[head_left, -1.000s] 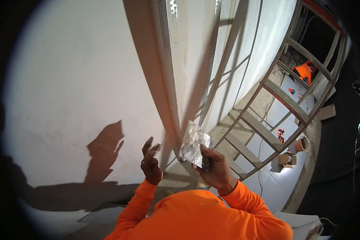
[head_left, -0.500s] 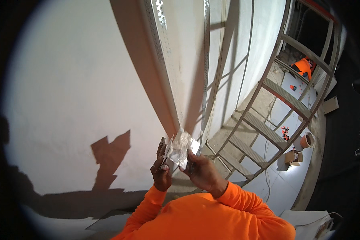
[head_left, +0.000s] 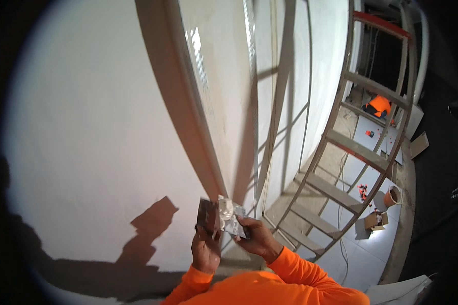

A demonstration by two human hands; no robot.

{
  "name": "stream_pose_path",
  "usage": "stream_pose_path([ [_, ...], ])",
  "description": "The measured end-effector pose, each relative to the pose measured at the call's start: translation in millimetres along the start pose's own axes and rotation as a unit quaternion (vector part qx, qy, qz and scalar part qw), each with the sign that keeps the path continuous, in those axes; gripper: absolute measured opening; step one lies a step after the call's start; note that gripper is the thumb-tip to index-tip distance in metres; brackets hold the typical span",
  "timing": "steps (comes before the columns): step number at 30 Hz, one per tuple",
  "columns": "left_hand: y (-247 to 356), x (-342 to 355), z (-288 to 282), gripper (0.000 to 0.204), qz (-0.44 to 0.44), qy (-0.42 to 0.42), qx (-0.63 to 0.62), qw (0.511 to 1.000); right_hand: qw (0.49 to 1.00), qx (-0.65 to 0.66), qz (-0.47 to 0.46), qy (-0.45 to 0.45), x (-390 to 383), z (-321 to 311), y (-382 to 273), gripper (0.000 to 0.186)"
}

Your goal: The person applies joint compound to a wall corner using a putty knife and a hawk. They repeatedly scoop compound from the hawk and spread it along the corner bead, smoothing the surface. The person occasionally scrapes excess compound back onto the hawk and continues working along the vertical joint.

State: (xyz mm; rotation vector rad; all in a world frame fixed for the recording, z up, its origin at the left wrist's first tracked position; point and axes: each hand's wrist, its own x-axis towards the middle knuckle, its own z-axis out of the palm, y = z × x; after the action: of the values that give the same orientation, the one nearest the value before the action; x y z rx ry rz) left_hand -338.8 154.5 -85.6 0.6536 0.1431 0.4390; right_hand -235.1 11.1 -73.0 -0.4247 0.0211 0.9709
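My left hand is closed on a flat, dark-faced putty knife, its blade pointing up. My right hand grips a second putty knife, whose shiny blade carries a lump of whitish filler. The two blades are side by side, close together in front of the wall corner; whether their edges touch, I cannot tell. My fingers hide both handles.
A white wall fills the left, meeting perforated metal corner strips. To the right leans a ladder. Beyond it are a cardboard box, an orange bucket, red tools and a crouching person in orange.
Both hands have come lower in view. The left putty knife has turned so its dark face shows, and the right blade's filler faces up more plainly. The person beyond the ladder has shifted posture.
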Motion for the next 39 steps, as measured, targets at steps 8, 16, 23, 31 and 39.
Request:
stream_pose_path([
  [8, -6, 13, -18, 0.028, -0.013, 0.105, 0.029, 0.994, 0.826, -0.265, -0.470, -0.162, 14, 140, -168, 0.036],
  [16, -21, 29, 24, 0.030, 0.120, -0.006, 0.029, 0.992, 0.134, -0.619, -0.773, -0.037, 61, 289, -228, 0.057],
  [23, -14, 14, -12, 0.037, 0.144, 0.157, 0.135, 0.968, 0.094, -0.675, -0.722, -0.119, 39, 246, -203, 0.065],
  [31, -10, 17, -11, 0.051, 0.189, 0.124, 0.084, 0.970, 0.060, -0.668, -0.730, -0.131, 47, 277, -225, 0.056],
  [39, -15, 18, -11, 0.041, 0.189, 0.107, 0.061, 0.974, 0.042, -0.644, -0.749, -0.152, 44, 317, -257, 0.050],
])
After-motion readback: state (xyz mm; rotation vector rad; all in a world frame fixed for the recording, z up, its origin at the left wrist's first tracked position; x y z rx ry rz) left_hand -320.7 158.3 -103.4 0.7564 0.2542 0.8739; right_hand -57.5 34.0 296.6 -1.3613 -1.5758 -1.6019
